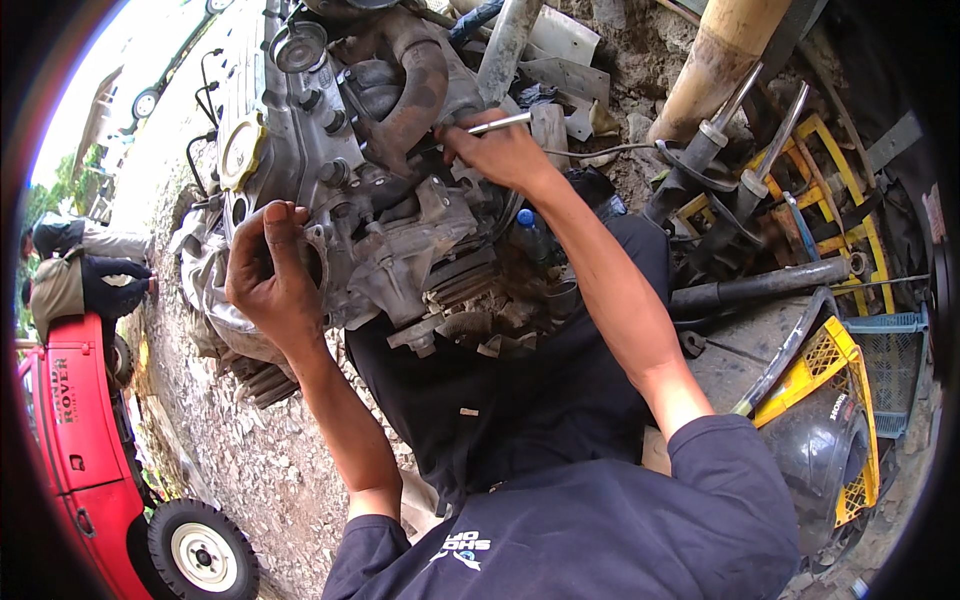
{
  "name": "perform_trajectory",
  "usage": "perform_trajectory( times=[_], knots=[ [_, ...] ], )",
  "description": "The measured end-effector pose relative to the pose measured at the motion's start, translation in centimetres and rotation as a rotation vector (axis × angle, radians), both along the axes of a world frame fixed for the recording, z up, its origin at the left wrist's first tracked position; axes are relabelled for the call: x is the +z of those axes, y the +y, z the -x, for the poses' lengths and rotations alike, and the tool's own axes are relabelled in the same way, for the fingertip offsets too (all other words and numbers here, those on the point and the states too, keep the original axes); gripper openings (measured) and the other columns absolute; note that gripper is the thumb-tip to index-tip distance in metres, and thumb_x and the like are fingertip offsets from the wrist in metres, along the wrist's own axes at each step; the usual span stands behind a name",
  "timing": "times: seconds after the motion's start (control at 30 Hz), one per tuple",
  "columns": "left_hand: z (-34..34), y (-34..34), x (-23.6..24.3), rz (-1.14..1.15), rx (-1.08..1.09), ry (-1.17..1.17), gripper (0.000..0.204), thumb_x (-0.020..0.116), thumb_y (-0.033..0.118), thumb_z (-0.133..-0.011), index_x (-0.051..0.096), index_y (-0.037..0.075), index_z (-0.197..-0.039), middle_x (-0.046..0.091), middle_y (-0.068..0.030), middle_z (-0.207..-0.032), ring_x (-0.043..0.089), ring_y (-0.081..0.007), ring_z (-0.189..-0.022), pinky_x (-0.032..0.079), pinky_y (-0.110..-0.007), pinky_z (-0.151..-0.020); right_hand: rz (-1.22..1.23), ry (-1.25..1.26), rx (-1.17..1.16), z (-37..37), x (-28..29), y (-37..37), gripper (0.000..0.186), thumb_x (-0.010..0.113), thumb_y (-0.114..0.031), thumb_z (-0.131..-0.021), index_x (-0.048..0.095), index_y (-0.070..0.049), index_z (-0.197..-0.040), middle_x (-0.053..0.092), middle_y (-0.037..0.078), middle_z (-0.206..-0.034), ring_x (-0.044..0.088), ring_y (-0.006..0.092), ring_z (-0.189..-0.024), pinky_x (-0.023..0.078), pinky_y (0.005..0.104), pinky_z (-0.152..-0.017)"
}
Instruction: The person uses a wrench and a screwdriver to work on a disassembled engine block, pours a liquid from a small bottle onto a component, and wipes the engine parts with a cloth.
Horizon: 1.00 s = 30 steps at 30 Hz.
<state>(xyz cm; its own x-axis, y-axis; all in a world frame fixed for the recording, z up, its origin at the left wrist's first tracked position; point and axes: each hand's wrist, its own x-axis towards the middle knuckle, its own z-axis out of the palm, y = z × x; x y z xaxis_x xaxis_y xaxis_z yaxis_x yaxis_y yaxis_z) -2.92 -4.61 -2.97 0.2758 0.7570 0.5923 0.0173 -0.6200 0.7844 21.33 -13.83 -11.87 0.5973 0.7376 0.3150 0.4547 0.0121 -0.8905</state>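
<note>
A grey, greasy car engine point(400, 235) stands before me, with a rusty curved exhaust manifold point(425, 85) on its far side and a yellowish oil filler cap point(242, 152) on top. My right hand point(495, 152) is closed round a slim silver metal tool point(503, 123) beside the manifold. Only the tool's shaft sticks out past the hand; its working end is hidden. My left hand point(272, 262) is raised at the engine's near left end, fingers curled and tips pressed together. Whatever it may pinch cannot be made out.
To the right lie shock absorbers point(690, 165), a yellow crate point(850, 190), a blue plastic basket point(890, 370) and a black helmet point(815, 440). A bamboo post point(715, 65) rises behind. A blue-capped bottle point(527, 232) stands by my knee. A red vehicle point(85, 430) and people point(65, 280) are at left.
</note>
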Motion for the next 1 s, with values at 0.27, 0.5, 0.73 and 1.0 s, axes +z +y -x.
perform_trajectory(
  times=[0.27,0.5,0.73,1.0],
  knots=[
    [0.3,-0.1,0.2,-0.015,-0.005,0.043,0.017,0.071,0.015,-0.097,0.072,-0.002,-0.101,0.074,-0.0074,-0.088,0.065,-0.0073,-0.078,0.048,-0.020,-0.069,-0.021,-0.188,-0.040,1.4,-1.1,0.3,0.031,0.062,-0.031,-0.095,0.074,-0.004,-0.085,0.071,0.015,-0.075,0.070,0.0300,-0.070,0.054,0.0397,-0.066],
    [-0.2,0.1,0.0,-0.024,-0.006,0.003,0.019,0.070,0.017,-0.098,0.072,-0.001,-0.099,0.074,-0.0068,-0.086,0.056,-0.0030,-0.067,0.040,-0.018,-0.059,-0.043,-0.132,-0.116,2.2,-0.7,0.4,0.025,0.058,-0.027,-0.092,0.071,-0.008,-0.084,0.071,0.015,-0.076,0.069,0.0361,-0.072,0.055,0.0433,-0.072],
    [-0.2,-0.2,0.1,0.006,-0.023,0.008,0.019,0.071,0.019,-0.097,0.073,0.000,-0.096,0.074,-0.0057,-0.085,0.054,-0.0029,-0.064,0.038,-0.019,-0.057,0.055,0.156,0.026,1.2,-0.5,-0.2,0.033,0.074,-0.037,-0.085,0.076,-0.004,-0.088,0.074,0.011,-0.077,0.070,0.0189,-0.071,0.054,0.0336,-0.069],
    [-1.1,-3.5,0.9,-0.685,0.072,0.401,0.016,0.082,0.019,-0.084,0.075,0.007,-0.091,0.074,-0.0047,-0.087,0.068,-0.0182,-0.083,0.050,-0.032,-0.074,-0.202,0.519,-0.106,0.7,-1.1,-1.5,0.028,0.073,-0.026,-0.089,0.075,0.000,-0.102,0.074,0.010,-0.076,0.071,0.0156,-0.066,0.055,0.0299,-0.067]
  ],
)
